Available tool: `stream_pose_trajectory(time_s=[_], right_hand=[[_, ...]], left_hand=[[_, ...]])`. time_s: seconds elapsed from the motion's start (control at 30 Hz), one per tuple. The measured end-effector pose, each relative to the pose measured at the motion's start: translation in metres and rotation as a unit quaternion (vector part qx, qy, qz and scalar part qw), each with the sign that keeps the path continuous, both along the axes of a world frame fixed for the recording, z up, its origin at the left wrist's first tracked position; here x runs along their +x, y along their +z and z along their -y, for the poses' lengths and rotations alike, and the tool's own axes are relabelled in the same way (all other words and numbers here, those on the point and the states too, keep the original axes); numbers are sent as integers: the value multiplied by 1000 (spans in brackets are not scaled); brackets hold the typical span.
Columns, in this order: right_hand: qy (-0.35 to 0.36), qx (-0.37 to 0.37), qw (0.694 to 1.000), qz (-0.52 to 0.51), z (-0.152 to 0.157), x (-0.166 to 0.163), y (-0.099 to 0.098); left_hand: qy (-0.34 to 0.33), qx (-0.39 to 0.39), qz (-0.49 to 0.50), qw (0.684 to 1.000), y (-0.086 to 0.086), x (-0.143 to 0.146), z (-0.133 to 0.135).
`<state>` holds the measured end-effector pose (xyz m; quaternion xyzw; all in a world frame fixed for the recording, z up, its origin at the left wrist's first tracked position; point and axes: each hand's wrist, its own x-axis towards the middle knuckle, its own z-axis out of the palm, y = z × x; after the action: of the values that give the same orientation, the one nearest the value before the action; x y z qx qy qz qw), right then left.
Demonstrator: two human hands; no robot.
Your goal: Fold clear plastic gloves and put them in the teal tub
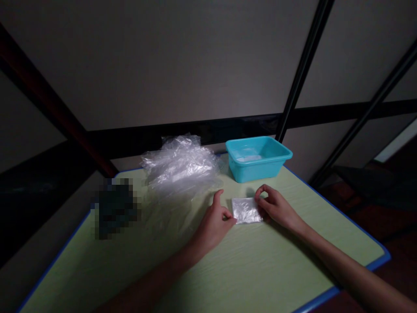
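Note:
A folded clear plastic bag [246, 211], a small flat shiny rectangle, lies on the table in front of me. At its lower left corner, the thumb of my left hand [215, 221] and a curled finger close on the edge, while the index finger points up. My right hand [275, 208] pinches the right edge with thumb and index finger, the other fingers curled below and partly hidden. Left of and behind my hands is a loose heap of crumpled clear plastic bags [184, 163].
A turquoise plastic basin [257, 169] stands behind the folded bag, with something pale and flat on its bottom. A dark pixelated object [116, 208] sits at the table's left side. The pale green table [247, 278] has a blue edge and meets a panelled wall [182, 65] at the back.

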<state>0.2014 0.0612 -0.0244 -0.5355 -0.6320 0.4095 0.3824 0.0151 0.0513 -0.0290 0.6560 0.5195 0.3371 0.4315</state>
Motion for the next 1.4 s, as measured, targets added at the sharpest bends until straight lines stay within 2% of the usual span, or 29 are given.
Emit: stream_pose_trajectory(time_s=[0.07, 0.13, 0.2, 0.27, 0.37, 0.5, 0.9, 1.0, 1.07, 1.1, 1.2, 1.3, 1.4], right_hand=[[-38, 75, 996, 30, 6, 3, 3], [-61, 172, 979, 94, 14, 6, 6], [-18, 242, 955, 170, 21, 7, 10], [74, 271, 929, 240, 26, 5, 12], [187, 272, 883, 334, 29, -3, 12], [250, 254, 844, 401, 28, -8, 7], [273, 245, 835, 410, 26, -8, 5], [257, 267, 836, 405, 26, -5, 4], [232, 286, 839, 401, 27, -2, 3], [219, 292, 840, 402, 27, 0, 2], [207, 301, 835, 412, 29, 2, -2], [216, 298, 828, 424, 30, 2, -4], [225, 286, 823, 437, 31, 1, -4]], left_hand=[[-13, -2, -12, 1000, 1, -1, -2], [-26, -10, -23, 999, 3, -1, -5], [-41, -25, -30, 998, 5, -1, -9], [-53, -33, -29, 998, 8, -1, -12], [-63, -31, -27, 997, 9, -1, -13], [-63, -39, -23, 997, 9, -1, -12], [-92, 20, -53, 994, 2, -9, -9], [-76, 87, -101, 988, 3, -14, -3], [-88, 167, -149, 971, 6, -18, 3], [-114, 204, -174, 957, 8, -19, 6], [-237, 273, -255, 897, 13, -24, 12], [-309, 279, -323, 850, 15, -26, 12], [-327, 262, -356, 836, 16, -28, 10]])
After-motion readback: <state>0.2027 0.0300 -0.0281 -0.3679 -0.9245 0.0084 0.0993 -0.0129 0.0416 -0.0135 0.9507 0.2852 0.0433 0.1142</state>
